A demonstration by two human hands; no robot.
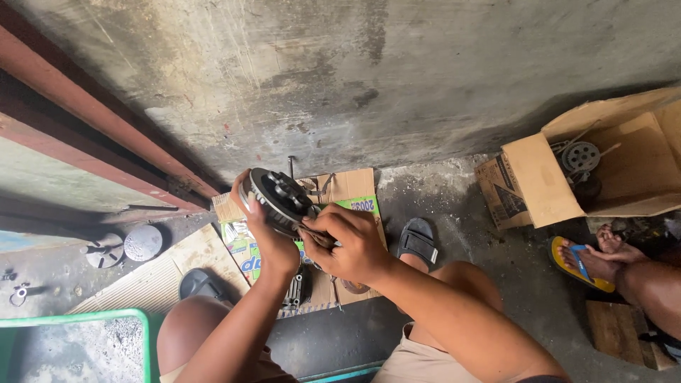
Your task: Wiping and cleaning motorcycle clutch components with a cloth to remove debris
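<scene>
Clutch assembly [278,197] gripped upright by left hand [269,245]; right hand [352,245], fingers pinched closed on a small part, should work squarely at its rim

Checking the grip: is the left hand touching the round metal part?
Touching: the head view shows the left hand wrapped around the round metal part's rim.

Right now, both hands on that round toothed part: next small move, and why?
Probably keep the left hand bracing the round toothed metal part and work the right hand at its lower rim: the part is held tilted off the cardboard, and the right fingertips pinch there.
</scene>
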